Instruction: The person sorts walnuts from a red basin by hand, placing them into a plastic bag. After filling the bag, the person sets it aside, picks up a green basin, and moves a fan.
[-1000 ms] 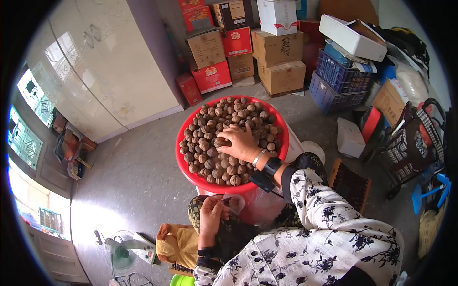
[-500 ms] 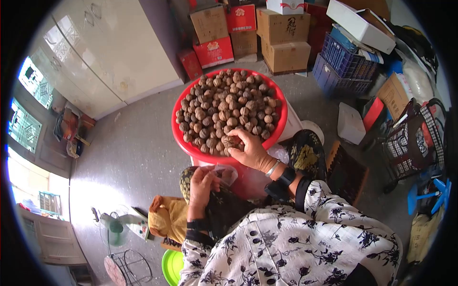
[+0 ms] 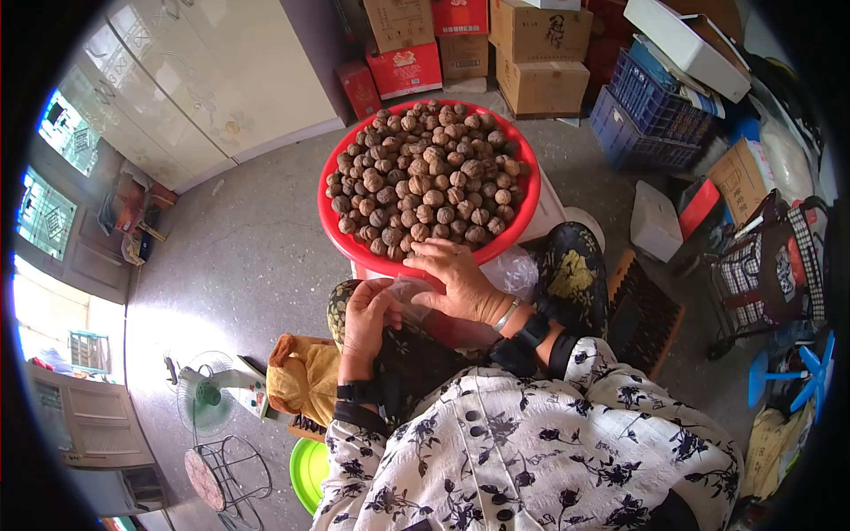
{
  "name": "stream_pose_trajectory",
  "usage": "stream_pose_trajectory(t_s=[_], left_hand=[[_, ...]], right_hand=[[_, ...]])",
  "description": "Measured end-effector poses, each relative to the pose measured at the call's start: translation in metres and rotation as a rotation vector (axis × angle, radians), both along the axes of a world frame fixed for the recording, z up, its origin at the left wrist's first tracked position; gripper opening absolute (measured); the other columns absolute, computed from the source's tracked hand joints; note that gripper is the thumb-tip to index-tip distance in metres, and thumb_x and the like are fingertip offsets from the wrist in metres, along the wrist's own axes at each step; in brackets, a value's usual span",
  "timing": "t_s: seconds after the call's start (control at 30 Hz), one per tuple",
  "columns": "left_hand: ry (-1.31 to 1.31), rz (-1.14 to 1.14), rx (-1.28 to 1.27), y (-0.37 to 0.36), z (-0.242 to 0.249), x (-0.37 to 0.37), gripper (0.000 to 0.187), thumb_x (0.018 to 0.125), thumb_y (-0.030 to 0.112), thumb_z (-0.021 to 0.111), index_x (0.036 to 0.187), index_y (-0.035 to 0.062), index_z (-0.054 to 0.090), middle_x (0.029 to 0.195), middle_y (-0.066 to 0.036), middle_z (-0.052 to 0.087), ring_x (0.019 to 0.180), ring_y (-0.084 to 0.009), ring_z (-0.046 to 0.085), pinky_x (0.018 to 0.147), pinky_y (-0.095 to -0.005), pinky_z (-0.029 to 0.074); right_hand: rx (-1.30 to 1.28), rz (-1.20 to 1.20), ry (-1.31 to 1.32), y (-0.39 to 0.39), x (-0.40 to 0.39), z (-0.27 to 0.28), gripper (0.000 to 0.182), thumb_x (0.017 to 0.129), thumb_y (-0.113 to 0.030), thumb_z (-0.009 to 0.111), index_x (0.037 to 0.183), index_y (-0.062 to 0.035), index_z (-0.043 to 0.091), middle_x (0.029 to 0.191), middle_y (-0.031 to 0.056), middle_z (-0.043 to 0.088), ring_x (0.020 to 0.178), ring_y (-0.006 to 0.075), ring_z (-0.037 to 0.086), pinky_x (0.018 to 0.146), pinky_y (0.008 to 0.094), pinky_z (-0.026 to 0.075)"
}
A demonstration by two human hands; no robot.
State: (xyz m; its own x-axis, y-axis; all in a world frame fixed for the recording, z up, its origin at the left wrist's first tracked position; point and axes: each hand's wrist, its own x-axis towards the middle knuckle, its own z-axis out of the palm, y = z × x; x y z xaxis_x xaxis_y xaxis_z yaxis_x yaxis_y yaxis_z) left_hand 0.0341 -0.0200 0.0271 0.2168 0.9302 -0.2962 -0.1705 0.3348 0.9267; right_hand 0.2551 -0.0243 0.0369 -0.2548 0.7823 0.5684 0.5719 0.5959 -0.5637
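Note:
A red basin heaped with brown walnuts stands in front of my knees. My left hand is closed, pinching the edge of a small clear plastic bag over my lap. Just below the basin's near rim, my right hand is held over the bag with its fingers stretched out and thumb apart. No walnut shows in its fingers, though the palm side is partly hidden. The bag's contents are mostly covered by my hands.
More clear plastic lies by my right knee. Cardboard boxes and blue crates are stacked beyond the basin. A green fan, a stool and a lime-green basin are at left; a checked cart stands at right.
My right hand has moved from the basin's near edge down toward the bag, and the walnut it held is out of sight. The view has shifted slightly.

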Motion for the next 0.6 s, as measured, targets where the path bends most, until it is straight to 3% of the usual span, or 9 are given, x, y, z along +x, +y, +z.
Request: stream_pose_trajectory(t_s=[0.1,0.17,0.2,0.27,0.37,0.5,0.6], left_hand=[[0.009,0.021,-0.003,-0.001,0.001,-0.001,0.018,0.098,0.009,0.056,0.115,0.0013,0.058,0.077,-0.007,0.065,0.057,-0.0132,0.06,0.051,-0.0252,0.051],[0.009,0.027,-0.006,-0.001,0.003,-0.002,0.018,0.098,0.009,0.056,0.114,0.0013,0.058,0.077,-0.007,0.066,0.057,-0.0134,0.06,0.051,-0.0254,0.051],[0.008,0.034,-0.008,-0.001,0.003,-0.002,0.018,0.098,0.009,0.057,0.114,0.0013,0.058,0.077,-0.007,0.066,0.057,-0.0135,0.06,0.051,-0.0257,0.052],[-0.009,0.039,-0.004,-0.001,0.002,-0.002,0.018,0.098,0.009,0.057,0.114,0.0013,0.057,0.077,-0.007,0.066,0.057,-0.0138,0.06,0.051,-0.0258,0.052],[-0.03,0.047,0.004,0.0,0.002,-0.004,0.019,0.098,0.01,0.057,0.115,0.0013,0.057,0.078,-0.007,0.066,0.058,-0.0142,0.06,0.052,-0.0264,0.052],[-0.033,0.047,0.009,-0.001,0.0,-0.007,0.022,0.099,0.015,0.059,0.118,0.0041,0.057,0.079,-0.004,0.064,0.062,-0.0127,0.059,0.055,-0.026,0.051],[-0.053,0.058,0.009,-0.001,0.001,-0.008,0.022,0.098,0.013,0.058,0.116,0.0014,0.057,0.08,-0.008,0.067,0.06,-0.015,0.06,0.054,-0.0279,0.053]], right_hand=[[-0.008,-0.002,0.047,0.001,0.003,-0.005,0.038,0.078,-0.016,0.078,0.115,-0.0127,0.068,0.127,0.0101,0.064,0.127,0.0339,0.053,0.105,0.0478,0.04],[-0.12,-0.01,-0.083,-0.002,0.01,-0.004,0.035,0.078,-0.007,0.072,0.113,-0.0121,0.067,0.114,0.01,0.068,0.111,0.0331,0.062,0.096,0.0457,0.046],[-0.121,-0.01,-0.083,-0.003,0.01,-0.004,0.035,0.078,-0.007,0.072,0.113,-0.0121,0.067,0.114,0.01,0.068,0.111,0.0331,0.062,0.096,0.0457,0.046],[-0.35,0.155,0.017,-0.009,0.01,-0.005,0.034,0.079,-0.005,0.065,0.112,-0.0116,0.067,0.099,0.0114,0.071,0.092,0.0341,0.067,0.084,0.0447,0.052],[-0.15,0.131,-0.153,-0.016,0.005,-0.004,0.029,0.08,-0.008,0.065,0.109,-0.0109,0.068,0.089,0.0136,0.07,0.082,0.035,0.069,0.074,0.0441,0.054],[-0.351,0.187,-0.191,-0.018,0.005,-0.024,0.032,0.084,-0.016,0.068,0.116,-0.0122,0.067,0.095,0.0162,0.072,0.091,0.0368,0.07,0.081,0.0471,0.055],[-0.404,0.17,-0.194,-0.015,0.004,-0.032,0.033,0.084,-0.018,0.07,0.117,-0.0127,0.068,0.097,0.0156,0.073,0.093,0.0361,0.071,0.082,0.0456,0.056]])
